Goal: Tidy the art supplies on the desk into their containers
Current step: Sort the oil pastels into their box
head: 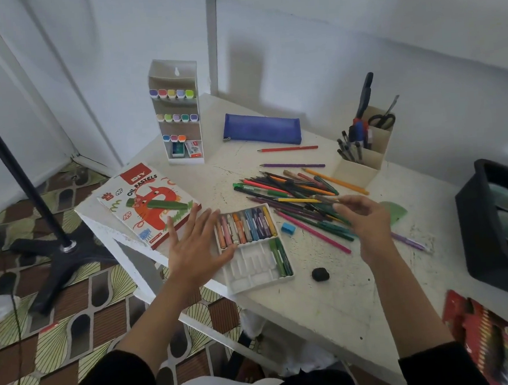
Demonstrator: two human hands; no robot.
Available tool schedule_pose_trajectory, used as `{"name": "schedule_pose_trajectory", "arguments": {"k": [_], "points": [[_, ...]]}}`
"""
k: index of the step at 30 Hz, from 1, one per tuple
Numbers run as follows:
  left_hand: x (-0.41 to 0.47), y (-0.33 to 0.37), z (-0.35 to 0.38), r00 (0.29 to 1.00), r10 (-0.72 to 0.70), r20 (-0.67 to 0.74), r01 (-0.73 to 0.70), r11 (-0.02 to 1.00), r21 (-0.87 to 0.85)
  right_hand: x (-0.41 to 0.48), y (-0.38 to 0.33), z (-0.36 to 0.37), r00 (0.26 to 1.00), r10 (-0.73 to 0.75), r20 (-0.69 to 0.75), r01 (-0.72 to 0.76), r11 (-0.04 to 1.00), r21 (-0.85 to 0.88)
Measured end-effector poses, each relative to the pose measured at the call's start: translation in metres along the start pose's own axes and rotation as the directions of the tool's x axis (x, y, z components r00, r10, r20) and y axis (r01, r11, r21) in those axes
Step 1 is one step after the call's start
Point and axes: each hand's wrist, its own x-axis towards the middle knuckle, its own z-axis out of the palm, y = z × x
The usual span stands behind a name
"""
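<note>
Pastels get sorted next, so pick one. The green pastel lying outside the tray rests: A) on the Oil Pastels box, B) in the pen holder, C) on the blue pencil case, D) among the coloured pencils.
A: the green pastel lies across the cat print on the Oil Pastels box, left of the pastel tray.

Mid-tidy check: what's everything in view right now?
desk: one, white, centre
pastel tray: one, white, desk front
box lid: one, red-white, left edge
green pastel: one, on box lid
pencils: many, mixed, loose pile centre
pencil case: one, blue, back
marker rack: one, white, back left
pen holder: one, cream, back right
sharpener: one, blue, beside tray
black lump: one, right of tray
left hand: open, at tray's left
right hand: above pencils, grip unclear
</note>
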Motion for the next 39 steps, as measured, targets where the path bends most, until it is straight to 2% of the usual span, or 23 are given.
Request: {"name": "schedule_pose_trajectory", "arguments": {"k": [2, 5, 10, 14, 18, 21, 24, 32, 36, 39], "points": [[0.000, -0.001, 0.002, 1.000, 0.001, -0.002, -0.001, 1.000, -0.007, -0.014, 0.004, 0.000, 0.999, 0.038, 0.023, -0.038, 0.999, 0.027], [0.001, -0.002, 0.003, 1.000, 0.008, -0.008, -0.008, 1.000, -0.012, -0.032, 0.011, 0.007, 0.994, 0.013, 0.107, -0.013, 1.000, -0.001], [0.000, -0.001, 0.002, 1.000, 0.009, -0.006, -0.009, 1.000, 0.000, -0.047, 0.019, 0.028, 0.951, -0.062, 0.304, 0.123, 0.975, -0.186], [-0.001, -0.001, 0.002, 1.000, 0.010, -0.015, -0.010, 1.000, -0.008, -0.051, 0.018, 0.040, 0.879, -0.064, 0.472, 0.267, 0.887, -0.377], [0.001, 0.000, 0.002, 1.000, 0.007, -0.015, -0.008, 1.000, -0.002, -0.051, 0.019, 0.051, 0.831, -0.025, 0.556, 0.359, 0.788, -0.501], [0.001, 0.000, 0.002, 1.000, 0.010, -0.013, -0.010, 1.000, 0.002, -0.051, 0.025, 0.061, 0.844, -0.066, 0.532, 0.430, 0.675, -0.599], [0.000, 0.000, 0.001, 1.000, 0.011, -0.016, -0.011, 1.000, 0.000, -0.054, 0.032, 0.068, 0.869, -0.103, 0.483, 0.439, 0.611, -0.659], [0.000, -0.001, 0.003, 1.000, 0.012, -0.019, -0.012, 1.000, 0.002, -0.048, 0.048, 0.070, 0.902, -0.099, 0.420, 0.394, 0.587, -0.707], [0.000, -0.001, 0.003, 1.000, 0.013, -0.015, -0.013, 1.000, 0.007, -0.045, 0.053, 0.069, 0.910, -0.102, 0.401, 0.392, 0.518, -0.760], [0.000, -0.001, 0.003, 1.000, 0.014, -0.013, -0.014, 1.000, 0.013, -0.042, 0.054, 0.066, 0.913, -0.100, 0.395, 0.387, 0.512, -0.767]]}}
